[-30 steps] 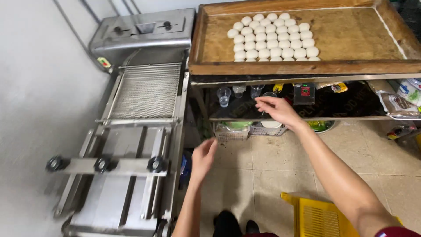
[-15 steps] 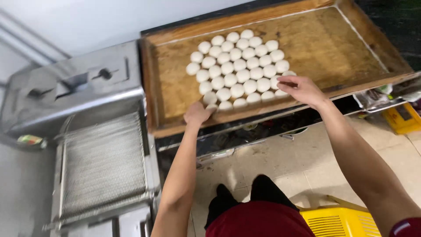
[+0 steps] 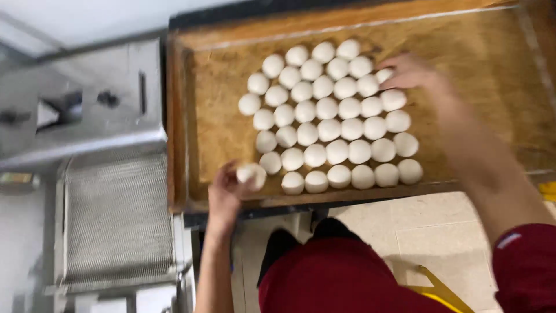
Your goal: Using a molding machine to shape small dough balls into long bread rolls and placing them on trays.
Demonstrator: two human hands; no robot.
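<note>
Left hand fingers curled around one white dough ball at the wooden tray's near-left edge. Right hand blurred, fingers on a ball at the batch's far-right corner; grip unclear. Metal conveyor machine stood left.

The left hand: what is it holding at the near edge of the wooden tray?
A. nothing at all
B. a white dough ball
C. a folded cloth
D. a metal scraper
B: the left hand is closed around a white dough ball at the front-left corner of the wooden tray, beside the rows of similar dough balls.
</note>
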